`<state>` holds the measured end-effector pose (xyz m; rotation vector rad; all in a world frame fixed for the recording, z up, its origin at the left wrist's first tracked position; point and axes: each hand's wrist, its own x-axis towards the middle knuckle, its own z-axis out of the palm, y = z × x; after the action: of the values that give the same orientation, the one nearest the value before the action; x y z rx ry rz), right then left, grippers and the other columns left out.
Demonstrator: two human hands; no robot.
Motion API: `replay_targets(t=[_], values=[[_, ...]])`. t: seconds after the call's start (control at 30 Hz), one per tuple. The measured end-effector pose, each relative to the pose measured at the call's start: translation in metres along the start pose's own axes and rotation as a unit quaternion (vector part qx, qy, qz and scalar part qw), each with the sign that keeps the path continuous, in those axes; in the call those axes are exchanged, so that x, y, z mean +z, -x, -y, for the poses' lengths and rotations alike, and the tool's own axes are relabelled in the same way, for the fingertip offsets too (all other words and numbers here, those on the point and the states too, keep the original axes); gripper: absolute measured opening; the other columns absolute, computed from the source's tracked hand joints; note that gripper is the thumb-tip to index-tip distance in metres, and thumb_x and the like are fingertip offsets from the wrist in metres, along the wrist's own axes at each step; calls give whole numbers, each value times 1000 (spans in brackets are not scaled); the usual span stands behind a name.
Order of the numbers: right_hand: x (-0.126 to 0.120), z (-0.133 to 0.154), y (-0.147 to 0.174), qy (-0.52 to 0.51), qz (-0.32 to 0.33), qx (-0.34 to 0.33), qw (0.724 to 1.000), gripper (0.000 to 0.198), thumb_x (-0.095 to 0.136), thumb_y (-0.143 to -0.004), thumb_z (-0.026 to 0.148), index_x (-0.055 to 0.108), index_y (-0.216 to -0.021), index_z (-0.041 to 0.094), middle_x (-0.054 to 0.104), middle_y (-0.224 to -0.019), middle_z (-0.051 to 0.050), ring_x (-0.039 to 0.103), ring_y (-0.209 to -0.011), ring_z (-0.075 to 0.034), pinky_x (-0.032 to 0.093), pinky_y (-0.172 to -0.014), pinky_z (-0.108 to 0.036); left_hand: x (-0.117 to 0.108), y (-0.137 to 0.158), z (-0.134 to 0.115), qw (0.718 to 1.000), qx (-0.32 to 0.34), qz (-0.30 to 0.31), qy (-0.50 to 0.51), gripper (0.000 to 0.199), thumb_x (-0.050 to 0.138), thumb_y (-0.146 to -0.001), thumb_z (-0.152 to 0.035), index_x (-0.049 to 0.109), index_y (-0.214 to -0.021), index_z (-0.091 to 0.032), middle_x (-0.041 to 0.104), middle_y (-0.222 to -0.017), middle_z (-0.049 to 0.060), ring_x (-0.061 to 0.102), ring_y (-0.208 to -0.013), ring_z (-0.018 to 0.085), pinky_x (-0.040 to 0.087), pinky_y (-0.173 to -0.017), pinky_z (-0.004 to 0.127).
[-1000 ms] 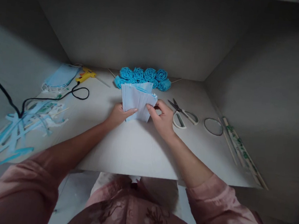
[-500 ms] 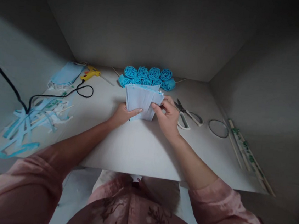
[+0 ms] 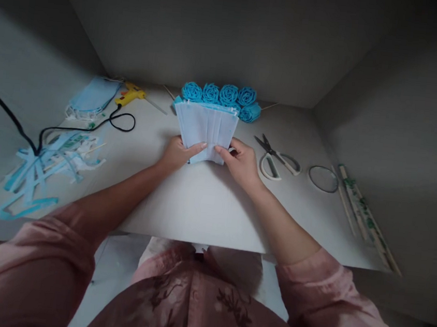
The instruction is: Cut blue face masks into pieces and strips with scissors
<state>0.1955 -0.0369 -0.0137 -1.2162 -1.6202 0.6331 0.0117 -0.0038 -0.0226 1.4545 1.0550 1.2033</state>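
Sheets: the pleated sheets (image 3: 206,126), white on the near face with blue at the top edge, are held up over the middle of the desk (image 3: 198,208), just short of the roses (image 3: 229,95) along its back edge, which they partly cover.
Left hand: the left hand (image 3: 176,154) grips the lower left edge, thumb flat on the near face.
Right hand: the right hand (image 3: 244,162) pinches the lower right edge, thumb pointing inward; its fingers are mostly hidden behind.
Nearer hand: neither; both touch the sheets, thumb tips close together but apart.
Folds: they run from the bottom up and away from the person; which side is longer, I cannot tell.
Scissors: the scissors (image 3: 270,149) lie just right of the right hand, blades toward the desk's back edge.
Writing: none readable; the sticks (image 3: 365,215) by the desk's right edge show green marks, too small to make out.
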Motion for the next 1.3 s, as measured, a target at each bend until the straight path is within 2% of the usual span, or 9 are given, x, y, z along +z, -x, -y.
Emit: replay_targets(t=[0.17,0.3,0.47,0.57,0.7,0.83,1.03,1.17,1.3], values=[[2,-1,-2,-70,4,5,998,27,68,-78,44,66,-89,19,60,-83,-3,53,-71,-15,45,-61,-27,-2,-1,2,1000,3,8,16,59,74,-65,-57,70,-99,-10,73,-101,13,68,-94,28,56,-85,40],[3,-5,-3,-73,-2,20,997,35,71,-74,49,65,-94,20,60,-85,-3,53,-72,-15,47,-61,-27,0,0,6,999,-24,18,21,61,77,-63,-56,68,-102,-10,72,-104,14,68,-98,29,55,-88,41],[6,-7,-3,-75,3,15,997,39,70,-75,49,64,-101,21,58,-84,-2,53,-72,-14,48,-61,-27,2,1,8,999,-20,32,11,59,80,-61,-50,68,-103,-10,72,-107,15,66,-102,30,54,-92,42],[7,-7,-1,-63,10,10,998,38,70,-76,49,64,-100,21,57,-82,-2,53,-74,-15,48,-62,-27,3,2,5,999,-21,25,7,59,79,-62,-50,68,-102,-8,71,-107,16,66,-103,31,54,-93,43],[4,-2,1,-34,3,-14,999,31,65,-80,51,65,-87,20,56,-81,-2,53,-75,-15,47,-63,-28,3,5,-3,1000,-1,10,-2,60,79,-60,-51,68,-101,-8,72,-105,15,66,-104,30,53,-94,43],[1,0,1,-23,-4,-43,999,30,63,-82,50,66,-88,20,58,-90,-4,54,-79,-16,47,-66,-28,2,4,-5,999,35,4,-17,60,78,-62,-51,67,-104,-10,71,-109,13,64,-108,29,51,-98,42],[3,-10,-2,0,22,-1,1000,31,67,-79,47,65,-86,18,57,-80,-3,50,-72,-15,43,-64,-27,1,-1,4,999,-36,33,-12,60,77,-61,-53,68,-102,-9,72,-105,15,67,-100,30,53,-92,45],[4,-10,0,-13,68,21,997,37,62,-81,52,65,-95,18,61,-79,-2,51,-69,-15,41,-63,-27,2,1,5,999,-37,24,-14,58,78,-61,-52,69,-98,-9,72,-102,15,67,-98,31,55,-89,43],[5,-11,2,-25,66,52,996,37,61,-80,55,62,-78,18,53,-66,1,47,-62,-13,36,-57,-25,3,3,4,998,-47,27,-16,57,78,-61,-54,69,-96,-10,73,-99,13,68,-94,29,56,-84,41]])
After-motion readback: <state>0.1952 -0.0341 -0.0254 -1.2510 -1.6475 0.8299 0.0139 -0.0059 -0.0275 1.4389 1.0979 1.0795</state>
